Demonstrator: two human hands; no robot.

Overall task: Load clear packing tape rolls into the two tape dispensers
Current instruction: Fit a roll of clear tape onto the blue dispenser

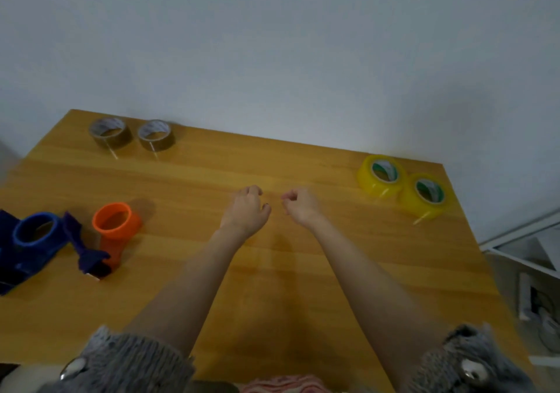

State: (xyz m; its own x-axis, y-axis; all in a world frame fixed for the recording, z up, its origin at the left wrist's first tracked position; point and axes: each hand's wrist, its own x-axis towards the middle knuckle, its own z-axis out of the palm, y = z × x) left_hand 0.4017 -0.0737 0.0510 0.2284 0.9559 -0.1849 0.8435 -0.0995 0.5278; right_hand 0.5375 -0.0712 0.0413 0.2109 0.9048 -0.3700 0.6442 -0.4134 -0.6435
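Fingers curl emptily on left hand (245, 207) and right hand (298, 206) — orange dispenser (116, 229) lies handle nearward.

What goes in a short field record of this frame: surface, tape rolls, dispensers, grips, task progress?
surface: wooden table
right side: far yellow roll beside near yellow roll
far left: left brown roll beside right brown roll
near left: blue dispenser and orange dispenser, no roll on either
grips: left grip and right grip over the table's middle, fingers curled, holding nothing
progress: loading not started
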